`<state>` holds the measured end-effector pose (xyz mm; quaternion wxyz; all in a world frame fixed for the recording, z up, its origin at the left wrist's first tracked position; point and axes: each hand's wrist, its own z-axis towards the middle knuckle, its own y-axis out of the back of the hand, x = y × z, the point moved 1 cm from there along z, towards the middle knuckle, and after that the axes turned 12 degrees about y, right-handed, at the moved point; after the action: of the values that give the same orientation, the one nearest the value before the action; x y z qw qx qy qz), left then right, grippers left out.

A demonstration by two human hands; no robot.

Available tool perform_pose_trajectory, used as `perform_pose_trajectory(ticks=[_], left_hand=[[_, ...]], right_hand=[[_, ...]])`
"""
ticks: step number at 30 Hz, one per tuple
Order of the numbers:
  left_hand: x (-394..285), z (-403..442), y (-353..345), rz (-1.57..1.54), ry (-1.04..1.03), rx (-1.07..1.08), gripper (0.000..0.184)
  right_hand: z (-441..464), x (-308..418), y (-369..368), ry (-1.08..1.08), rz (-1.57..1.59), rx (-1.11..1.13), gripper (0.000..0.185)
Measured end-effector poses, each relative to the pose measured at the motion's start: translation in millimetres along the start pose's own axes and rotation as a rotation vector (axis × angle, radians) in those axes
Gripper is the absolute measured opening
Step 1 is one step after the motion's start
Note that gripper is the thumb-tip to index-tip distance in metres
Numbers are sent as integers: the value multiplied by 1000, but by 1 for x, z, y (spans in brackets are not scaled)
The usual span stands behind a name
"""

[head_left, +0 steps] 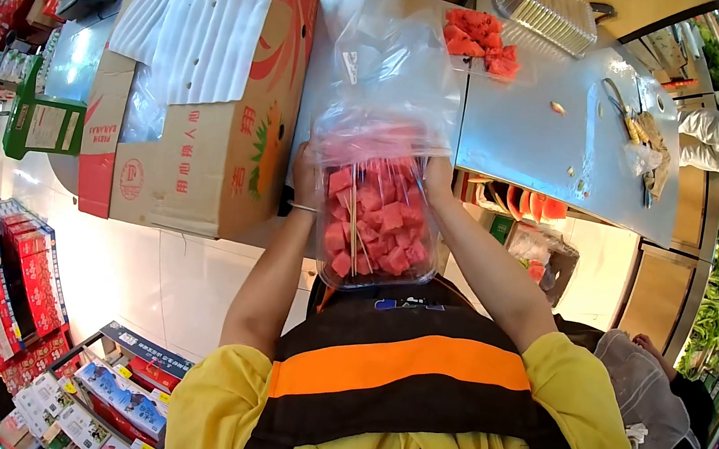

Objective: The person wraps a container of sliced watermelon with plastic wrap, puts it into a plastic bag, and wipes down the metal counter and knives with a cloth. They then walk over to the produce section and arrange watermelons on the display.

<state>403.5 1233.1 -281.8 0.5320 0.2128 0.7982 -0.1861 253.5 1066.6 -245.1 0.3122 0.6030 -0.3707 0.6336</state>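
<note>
A clear plastic tray of watermelon cubes (389, 219), with several thin wooden sticks (351, 222) lying on the cubes, is held close to my apron. Clear plastic film (385, 83) stretches from the tray back across the metal table (516, 141). My left hand (305, 167) is at the tray's left side, its fingers hidden by the tray and film. At the right side is my right hand (438, 179), its fingers likewise mostly hidden behind the film.
A large cardboard box (205, 159) with white foam sheet stands left. Watermelon pieces (483, 41), empty clear trays (546, 11) and gloves (650, 154) lie on the table's far and right parts. Another person (651, 390) is at lower right.
</note>
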Motion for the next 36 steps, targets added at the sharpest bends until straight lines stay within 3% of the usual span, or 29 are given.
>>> perform_pose_trajectory(ticks=[3, 4, 5, 7, 9, 12, 13, 14, 15, 16, 18, 20, 21, 23, 24, 26, 28, 30, 32, 33, 35, 36], left_hand=[[-4, -6, -9, -225, -64, 101, 38], [-4, -12, -5, -116, -81, 94, 38], [-4, -18, 0, -7, -100, 87, 38], [-8, -29, 11, 209, -148, 66, 38], [-8, -43, 15, 320, -176, 55, 38], [2, -70, 23, 281, -314, -7, 37], [17, -71, 40, 481, -204, 43, 35], [21, -79, 49, 678, -90, 91, 34], [27, -92, 48, 408, -65, 35, 32], [21, -110, 48, 407, -65, 31, 32], [-3, -150, 51, 676, -433, -19, 27], [-13, -184, 57, 595, -130, 71, 23], [-8, -199, 65, 595, -135, 66, 23], [-2, -223, 83, 662, 274, 103, 24], [-7, -233, 87, 665, 263, 101, 24], [-47, -250, 80, 687, -156, 137, 31], [-35, -252, 99, 838, -347, 58, 40], [-46, -255, 103, 856, 112, 35, 39], [-53, -250, 89, 768, -110, -26, 27], [-72, -245, 73, 701, -132, 30, 21], [-135, -250, 27, 587, -158, 146, 6], [-148, -242, 17, 596, -178, 183, 6]], right_hand=[[-1, -1, 0, -15, 80, 8, 47], [-1, -3, 7, -16, 79, 6, 47], [-1, -6, 19, -207, 98, 106, 44], [-4, -14, 27, -389, 118, 213, 41], [-27, -21, 34, -218, -178, 145, 45], [-59, 2, 41, -274, -202, 268, 41], [-70, 7, 44, -292, -210, 311, 39], [-79, 9, 48, -129, -288, 324, 37], [-89, 12, 55, 35, -365, 338, 35], [-100, 15, 62, 35, -364, 343, 35], [-121, 20, 79, -123, -395, 487, 32], [-132, 34, 90, -62, -395, 540, 31], [-139, 41, 97, -12, -394, 585, 30], [-152, 47, 121, -30, -502, 762, 29], [-157, 49, 132, -18, -501, 759, 29], [-165, 51, 149, -159, -684, 859, 29], [-169, 60, 147, 13, -718, 776, 20], [-165, 102, 133, 70, -773, 755, 21], [-162, 119, 128, 163, -795, 526, 26], [-157, 126, 127, 245, -788, 385, 27], [-143, 134, 134, 114, -620, 161, 21], [-132, 140, 138, 176, -590, 65, 18]])
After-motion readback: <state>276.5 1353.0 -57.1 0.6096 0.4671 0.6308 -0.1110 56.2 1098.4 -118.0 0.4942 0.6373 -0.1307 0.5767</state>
